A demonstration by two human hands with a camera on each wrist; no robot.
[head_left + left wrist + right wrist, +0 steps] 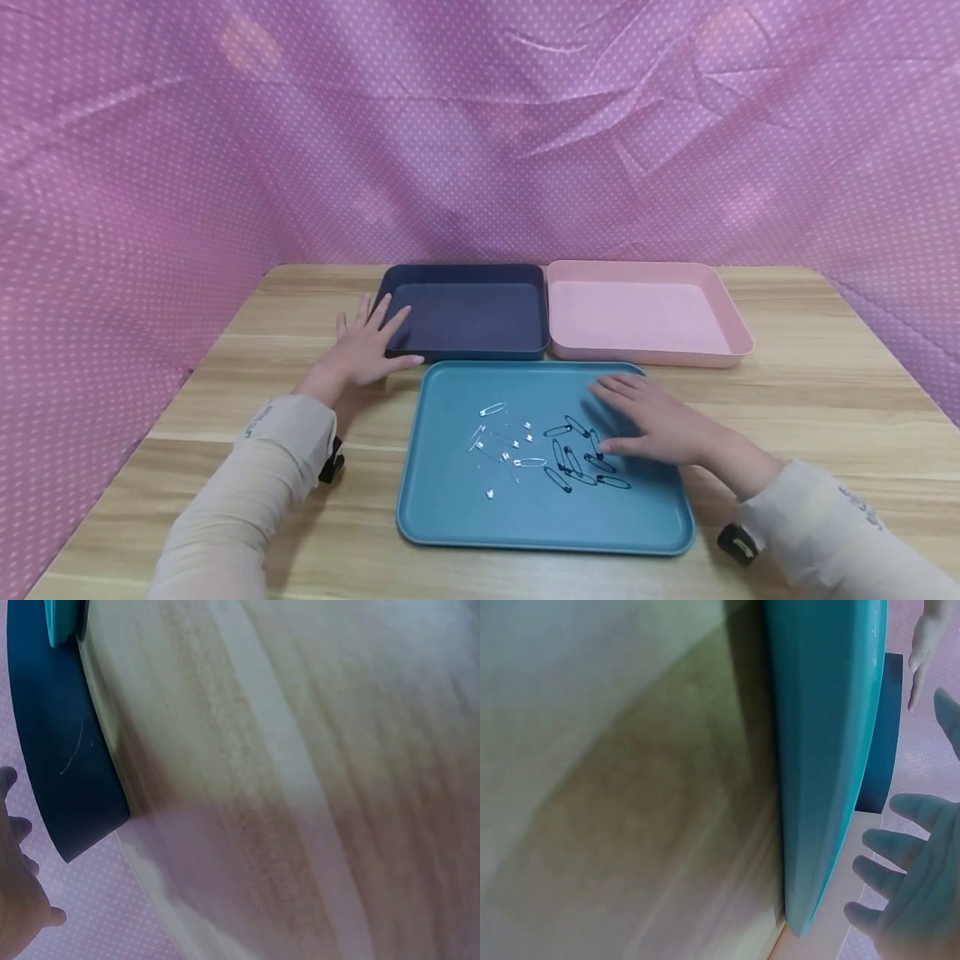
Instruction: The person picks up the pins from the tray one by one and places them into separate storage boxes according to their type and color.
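Note:
My left hand [363, 348] is spread at the near left corner of the navy tray [468, 352], its fingers straight and holding nothing. Over the right part of the teal tray [540, 533] hovers my right hand [656, 421], fingers extended and nothing held. Black safety pins [572, 461] lie in a loose group near its thumb. To their left, silver safety pins [530, 462] are scattered on the same tray. The right wrist view shows the right hand [919, 862] with fingers apart beside the teal tray's rim [829, 765]. In the left wrist view only part of the left hand [22, 892] appears.
A pink tray [645, 357] stands at the back right, side by side with the navy one. Both sit just behind the teal tray on a wooden table [817, 375]. Pink dotted cloth [480, 150] hangs behind and at both sides.

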